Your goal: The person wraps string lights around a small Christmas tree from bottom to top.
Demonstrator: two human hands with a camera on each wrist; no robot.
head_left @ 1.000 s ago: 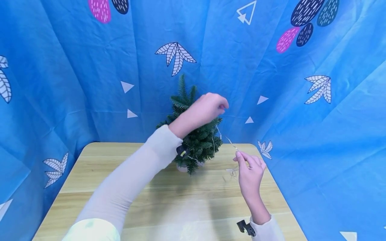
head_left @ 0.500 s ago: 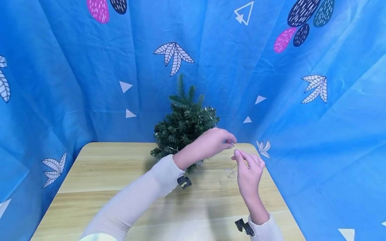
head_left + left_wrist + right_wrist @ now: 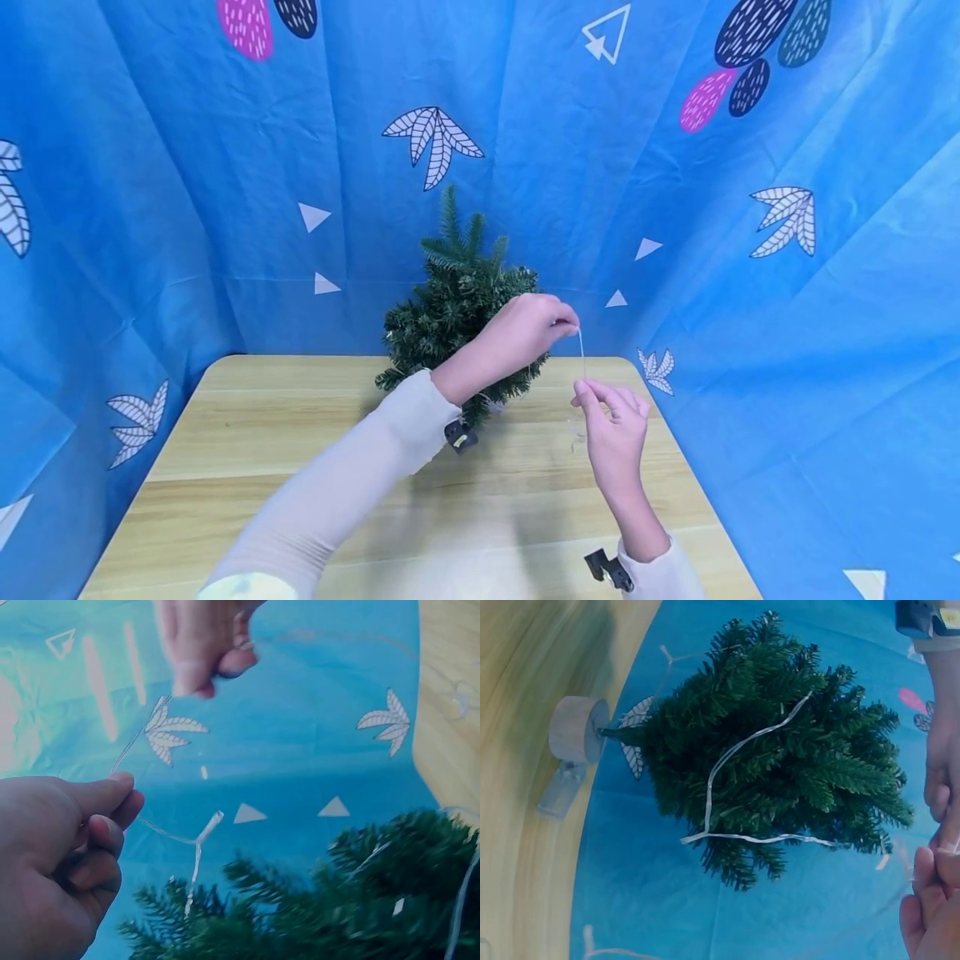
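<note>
A small green artificial Christmas tree [image 3: 427,329] stands on the table, partly hidden behind my left arm. My left hand [image 3: 525,327], right of the tree, pinches a thin string-light wire [image 3: 582,354] between thumb and fingertip. Lower and nearer, my right hand [image 3: 618,429] pinches the same wire, which runs nearly upright between the hands. In the left wrist view, a small clear bulb [image 3: 211,826] hangs on the wire between my left hand and the branches. More of the string light [image 3: 709,787] lies across the foliage in the right wrist view.
The tree has a round pale base [image 3: 576,730], with a clear plastic box [image 3: 562,791] beside it. Loose wire [image 3: 577,435] lies on the wooden table [image 3: 285,433] near my right hand. A patterned blue cloth [image 3: 562,167] hangs behind and along both sides.
My left hand came down from the upper tree to the wire at my right hand, then rose slightly, holding the wire stretched. My right hand stayed almost in place, still pinching it.
</note>
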